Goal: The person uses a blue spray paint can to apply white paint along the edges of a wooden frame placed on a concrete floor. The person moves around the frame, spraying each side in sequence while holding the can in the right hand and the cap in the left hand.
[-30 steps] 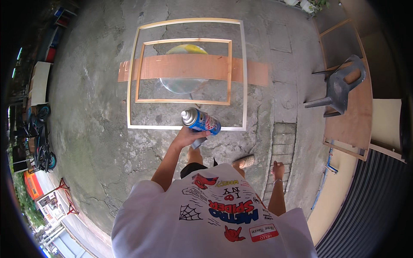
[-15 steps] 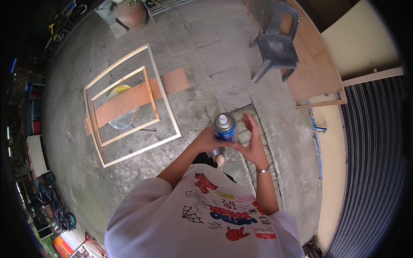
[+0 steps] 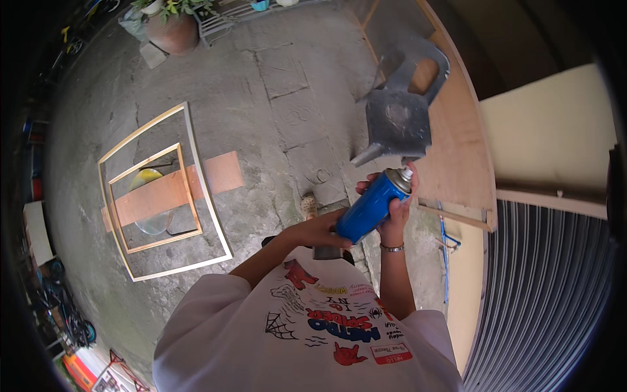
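A blue spray can with a silver shoulder and a white nozzle is tilted in front of my chest, its top toward the upper right. My right hand is wrapped round its upper part, fingertips showing on the far side. At the base, my left hand is closed on the can with the thumb against it. Just below the left hand shows a grey metallic piece, mostly hidden; I cannot tell what it is.
Two wooden frames, one inside the other, rest across a plywood strip over a round glass top at left. A dark plastic chair stands ahead right, beside a plywood panel. Corrugated shutter lies right.
The can has gone from upright to tilted right, and my right hand has closed round it. My view has shifted, so the chair appears nearer and the frames farther left. One foot has come forward.
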A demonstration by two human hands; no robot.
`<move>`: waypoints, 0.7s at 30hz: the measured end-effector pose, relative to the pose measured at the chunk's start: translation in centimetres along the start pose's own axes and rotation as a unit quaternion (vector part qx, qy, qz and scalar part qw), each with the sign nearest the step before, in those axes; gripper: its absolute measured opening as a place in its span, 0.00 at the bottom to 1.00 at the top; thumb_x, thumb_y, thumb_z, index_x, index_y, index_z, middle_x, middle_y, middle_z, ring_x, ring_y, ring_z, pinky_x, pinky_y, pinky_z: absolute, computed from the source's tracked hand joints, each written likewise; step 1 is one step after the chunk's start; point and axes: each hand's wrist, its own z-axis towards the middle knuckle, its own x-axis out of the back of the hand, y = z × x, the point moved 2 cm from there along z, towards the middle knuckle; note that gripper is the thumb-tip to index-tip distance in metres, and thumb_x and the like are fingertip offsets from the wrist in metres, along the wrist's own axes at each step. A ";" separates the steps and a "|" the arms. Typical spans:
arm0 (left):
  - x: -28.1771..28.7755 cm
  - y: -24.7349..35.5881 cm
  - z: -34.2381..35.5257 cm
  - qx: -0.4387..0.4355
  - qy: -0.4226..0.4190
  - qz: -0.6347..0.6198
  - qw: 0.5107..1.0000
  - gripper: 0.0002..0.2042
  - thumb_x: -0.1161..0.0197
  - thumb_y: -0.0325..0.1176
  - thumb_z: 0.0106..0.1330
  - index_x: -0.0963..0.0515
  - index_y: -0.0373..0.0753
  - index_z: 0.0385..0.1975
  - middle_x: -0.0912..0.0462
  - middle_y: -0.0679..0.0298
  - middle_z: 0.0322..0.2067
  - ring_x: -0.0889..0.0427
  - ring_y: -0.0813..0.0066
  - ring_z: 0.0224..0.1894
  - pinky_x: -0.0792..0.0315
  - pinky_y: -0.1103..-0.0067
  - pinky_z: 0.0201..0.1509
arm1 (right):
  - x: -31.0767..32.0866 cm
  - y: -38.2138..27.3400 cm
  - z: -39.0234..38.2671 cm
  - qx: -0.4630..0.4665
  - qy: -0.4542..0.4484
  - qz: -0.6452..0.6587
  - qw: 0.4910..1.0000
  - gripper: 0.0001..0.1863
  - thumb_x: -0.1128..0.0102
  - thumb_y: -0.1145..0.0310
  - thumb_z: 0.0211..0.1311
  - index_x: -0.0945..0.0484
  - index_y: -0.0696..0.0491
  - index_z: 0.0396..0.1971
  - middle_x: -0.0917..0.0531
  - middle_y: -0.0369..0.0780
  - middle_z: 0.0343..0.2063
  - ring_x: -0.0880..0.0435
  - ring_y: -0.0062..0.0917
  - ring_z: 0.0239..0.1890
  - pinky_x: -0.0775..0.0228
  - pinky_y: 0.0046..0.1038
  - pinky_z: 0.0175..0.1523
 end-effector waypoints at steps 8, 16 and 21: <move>10.0 6.8 9.0 -0.031 0.057 -0.079 0.995 0.43 0.30 0.60 0.68 0.36 0.35 0.74 0.17 0.53 0.55 0.15 0.66 0.52 0.22 0.71 0.59 | -2.4 -0.2 19.9 -0.053 -0.094 -0.024 0.994 0.57 0.23 0.51 0.63 0.56 0.37 0.82 0.21 0.55 0.59 0.10 0.43 0.47 0.11 0.41 0.50; 24.7 11.4 6.3 -0.152 0.406 -0.166 0.886 0.27 0.41 0.56 0.78 0.25 0.40 0.65 0.12 0.55 0.49 0.13 0.71 0.42 0.19 0.75 0.48 | -1.9 -0.2 46.8 -0.141 -0.026 0.256 0.956 0.42 0.35 0.51 0.71 0.46 0.39 0.79 0.19 0.49 0.55 0.14 0.39 0.46 0.15 0.44 0.49; 30.4 -10.3 0.2 0.056 0.736 -0.350 0.577 0.17 0.41 0.48 0.76 0.16 0.41 0.49 0.12 0.60 0.39 0.15 0.68 0.34 0.21 0.71 0.37 | -14.8 1.5 50.4 -0.116 -0.145 0.008 0.982 0.46 0.34 0.51 0.68 0.49 0.38 0.80 0.20 0.49 0.53 0.14 0.38 0.44 0.16 0.41 0.46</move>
